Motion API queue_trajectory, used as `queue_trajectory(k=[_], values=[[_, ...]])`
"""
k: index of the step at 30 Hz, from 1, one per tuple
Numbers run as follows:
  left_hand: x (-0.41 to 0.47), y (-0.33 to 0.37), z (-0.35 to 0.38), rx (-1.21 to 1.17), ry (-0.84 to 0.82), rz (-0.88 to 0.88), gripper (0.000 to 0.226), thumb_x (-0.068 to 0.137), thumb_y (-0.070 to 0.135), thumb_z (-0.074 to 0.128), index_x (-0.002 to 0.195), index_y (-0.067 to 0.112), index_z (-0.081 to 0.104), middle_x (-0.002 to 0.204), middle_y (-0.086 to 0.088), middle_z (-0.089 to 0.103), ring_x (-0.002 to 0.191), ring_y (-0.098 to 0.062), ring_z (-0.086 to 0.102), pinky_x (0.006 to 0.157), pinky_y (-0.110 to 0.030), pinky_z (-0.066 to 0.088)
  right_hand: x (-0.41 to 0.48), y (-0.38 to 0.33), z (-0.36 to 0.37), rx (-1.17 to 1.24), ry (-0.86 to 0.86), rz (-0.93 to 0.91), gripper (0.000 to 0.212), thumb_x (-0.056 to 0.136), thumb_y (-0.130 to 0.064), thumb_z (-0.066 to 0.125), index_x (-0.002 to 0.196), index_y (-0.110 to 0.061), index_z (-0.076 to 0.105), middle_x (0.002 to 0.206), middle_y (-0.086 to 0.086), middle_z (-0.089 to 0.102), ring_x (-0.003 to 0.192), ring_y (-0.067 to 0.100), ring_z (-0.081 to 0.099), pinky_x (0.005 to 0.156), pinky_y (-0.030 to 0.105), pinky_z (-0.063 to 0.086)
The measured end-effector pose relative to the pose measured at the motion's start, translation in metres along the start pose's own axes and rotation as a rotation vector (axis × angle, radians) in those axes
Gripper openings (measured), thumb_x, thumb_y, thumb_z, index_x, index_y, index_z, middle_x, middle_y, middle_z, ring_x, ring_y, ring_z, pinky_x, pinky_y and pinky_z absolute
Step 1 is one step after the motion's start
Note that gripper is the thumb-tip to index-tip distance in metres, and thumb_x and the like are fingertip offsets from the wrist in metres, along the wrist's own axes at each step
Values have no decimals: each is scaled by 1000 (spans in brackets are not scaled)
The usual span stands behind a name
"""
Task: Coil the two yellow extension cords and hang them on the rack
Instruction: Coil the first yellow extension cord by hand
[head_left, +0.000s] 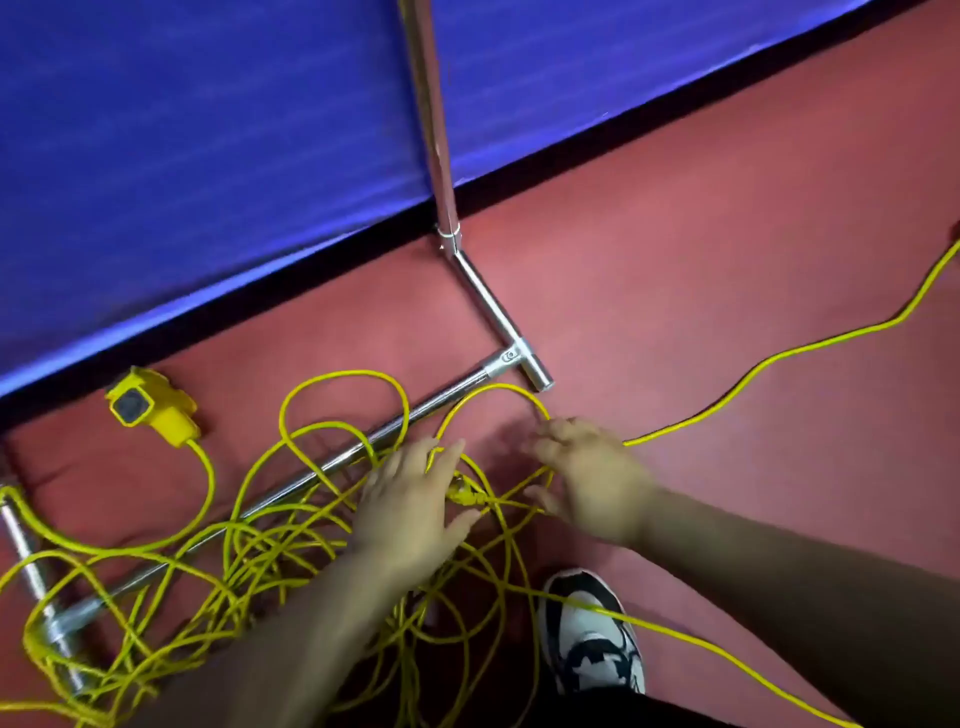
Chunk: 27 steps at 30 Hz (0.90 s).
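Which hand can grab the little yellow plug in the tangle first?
Left, probably. The left hand has the plug lying right between its thumb and fingers; the right hand sits farther off, by the cord loop.

This is an indoor room of a plain working kind, not a home; its exact sort cannot be told. The floor (727, 234) is a smooth red sheet without carpet. At the far side stands a blue wall panel (208, 130) with a black strip (623, 127) along its foot. On the floor stands a rack (488, 291) of chrome pipes with clamp joints. Yellow extension cords (291, 540) with a heavy yellow socket box (150, 405) lie across it at the near left.
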<state>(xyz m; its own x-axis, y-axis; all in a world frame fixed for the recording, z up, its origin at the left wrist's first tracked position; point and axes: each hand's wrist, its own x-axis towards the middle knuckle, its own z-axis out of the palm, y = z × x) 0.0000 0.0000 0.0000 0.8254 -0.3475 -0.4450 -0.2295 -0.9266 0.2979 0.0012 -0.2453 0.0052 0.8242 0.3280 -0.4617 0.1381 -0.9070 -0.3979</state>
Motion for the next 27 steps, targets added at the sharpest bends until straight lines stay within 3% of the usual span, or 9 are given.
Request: queue_trajectory(k=[3,6,12,15,19,22,25,27], values=[[7,-17,30,-90,-6,26,74,81,58,64,149,37,41,140,7,47,127,-22,47,104,-43,43,19,-3,39,-69,-35,-120,49,80,-49,64,122,-23,64,112,3,65,105,31,61,90,43,52],[13,-20,53,-147,-22,53,57,86,49,66,140,40,50,130,11,50,121,-19,47,101,-41,43,28,-7,58,-25,-99,-66,40,84,-46,65,118,-26,60,113,1,65,109,26,59,91,36,46],[17,-16,60,-121,-5,43,24,89,39,67,111,31,62,115,10,61,114,-19,55,95,-33,38,28,-9,69,65,-118,18,22,84,-35,69,96,-27,52,93,-3,68,89,24,64,73,33,46],[5,-19,53,-206,-8,-6,22,88,36,71,107,29,63,111,9,62,109,-18,58,88,-29,40,25,-14,71,232,-127,32,20,84,-27,72,91,-27,53,80,-10,61,77,15,60,68,27,43],[-14,-25,37,-250,92,-64,22,88,36,73,108,32,65,102,13,56,102,-16,58,84,-30,45,24,-25,63,321,-86,4,19,83,-20,74,89,-28,58,82,-12,63,77,11,59,72,24,45],[-21,-24,28,-297,152,-79,20,87,34,75,104,31,66,93,16,49,97,-16,57,81,-30,46,18,-18,56,390,20,105,20,81,-22,77,83,-28,58,82,-11,67,78,11,64,74,28,49],[-18,-13,27,-329,140,-99,25,88,30,73,112,30,67,98,14,50,102,-17,57,86,-30,47,4,2,50,385,104,227,18,78,-22,78,81,-23,60,78,-8,67,75,13,63,68,26,47],[-14,-2,35,-346,107,-97,37,88,31,73,124,32,65,112,8,55,113,-20,56,94,-30,46,-11,17,53,386,113,287,20,78,-21,79,79,-23,59,76,-7,68,72,14,63,63,22,45]])
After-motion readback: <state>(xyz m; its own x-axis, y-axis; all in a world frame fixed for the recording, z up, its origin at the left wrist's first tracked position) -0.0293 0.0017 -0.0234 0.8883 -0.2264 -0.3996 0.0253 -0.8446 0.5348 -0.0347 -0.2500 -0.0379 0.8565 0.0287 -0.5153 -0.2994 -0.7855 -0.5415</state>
